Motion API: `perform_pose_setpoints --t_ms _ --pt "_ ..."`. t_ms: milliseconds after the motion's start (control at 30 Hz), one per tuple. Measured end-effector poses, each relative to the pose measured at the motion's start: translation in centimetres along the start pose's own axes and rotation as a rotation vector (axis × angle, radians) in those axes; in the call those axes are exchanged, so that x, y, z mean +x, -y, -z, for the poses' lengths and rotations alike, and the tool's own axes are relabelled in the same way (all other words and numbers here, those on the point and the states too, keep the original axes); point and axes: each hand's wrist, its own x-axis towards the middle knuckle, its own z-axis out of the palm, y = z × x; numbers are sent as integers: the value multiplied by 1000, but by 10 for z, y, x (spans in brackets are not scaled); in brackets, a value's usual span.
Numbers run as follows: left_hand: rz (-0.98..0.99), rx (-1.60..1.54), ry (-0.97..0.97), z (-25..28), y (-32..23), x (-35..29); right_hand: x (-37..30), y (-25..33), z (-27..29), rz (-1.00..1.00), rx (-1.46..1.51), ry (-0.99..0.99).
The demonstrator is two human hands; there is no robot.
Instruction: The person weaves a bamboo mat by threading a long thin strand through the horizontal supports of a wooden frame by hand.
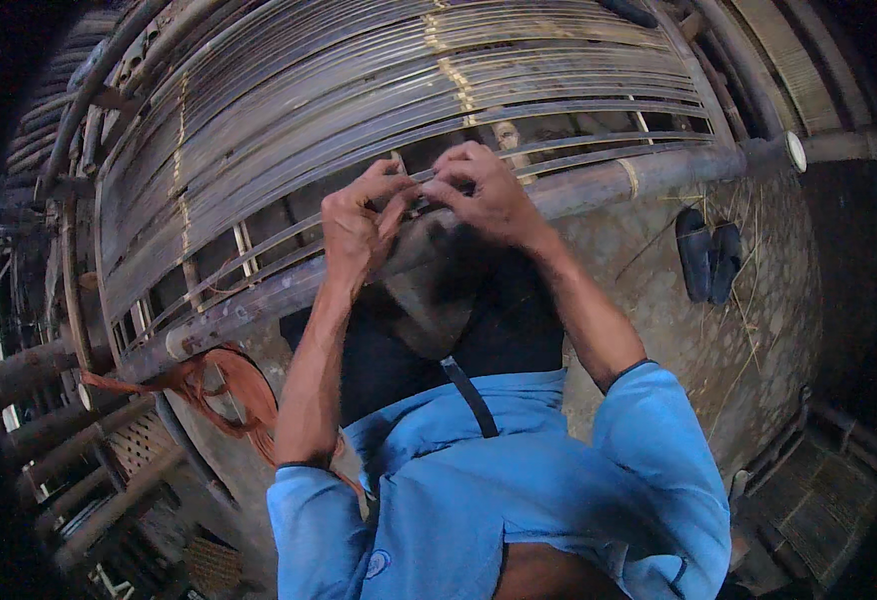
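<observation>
A slatted panel of thin bamboo strips (309,130) stretches in front of me, crossed by pale bindings. My left hand (359,220) and my right hand (489,200) meet at the panel's near edge, by the outermost strips. Fingers and thumb of each hand are pinched together, the tips almost touching. Whatever lies between them is too small and blurred to make out. A thick bamboo pole (599,190) runs along this near edge, just beyond my lap, and passes behind my hands.
Reddish-brown flat cord (234,395) lies coiled and looped by the pole, left of my left forearm. Dark slippers (709,255) rest on the ground at the right, among loose straw-like strips (749,320). Bamboo poles (69,270) frame the left side.
</observation>
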Motion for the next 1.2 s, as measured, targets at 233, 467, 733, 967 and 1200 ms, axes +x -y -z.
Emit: perform_pose_setpoints --t_ms 233,467,733,967,1200 --pt "454 251 161 54 -10 -5 4 51 77 -366 892 -22" --pt "492 261 236 59 -12 5 24 77 140 -264 1061 -34" --pt "101 397 -16 40 -2 -19 27 85 130 -328 582 222" --pt "26 223 -192 9 3 -14 23 108 121 -236 615 363" --pt "107 58 -5 6 -9 -16 35 105 94 -151 734 434"
